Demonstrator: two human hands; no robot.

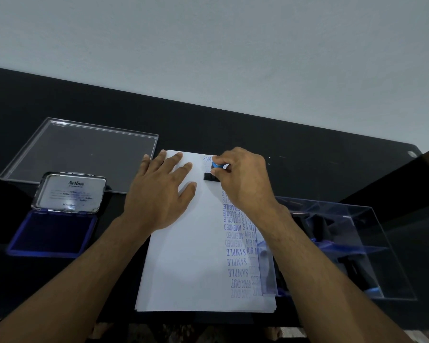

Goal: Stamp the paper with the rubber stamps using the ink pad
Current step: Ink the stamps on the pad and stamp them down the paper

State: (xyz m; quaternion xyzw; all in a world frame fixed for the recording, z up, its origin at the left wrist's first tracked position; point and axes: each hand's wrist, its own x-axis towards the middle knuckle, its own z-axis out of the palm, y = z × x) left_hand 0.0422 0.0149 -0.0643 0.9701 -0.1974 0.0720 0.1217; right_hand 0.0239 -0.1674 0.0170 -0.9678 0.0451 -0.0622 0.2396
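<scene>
Our right hand (243,179) pinches the light, rigid stamp (214,170) by its knob; left hand (159,191), fingers spread, pins the flimsy paper (183,268).

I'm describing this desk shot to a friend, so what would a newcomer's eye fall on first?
First, the right hand pinching a blue-knobbed black rubber stamp down near the far end of the white paper sheet, while the left hand lies flat on the sheet beside it. Next, the column of blue stamped words down the paper's right side. Then the open blue ink pad at left.
</scene>
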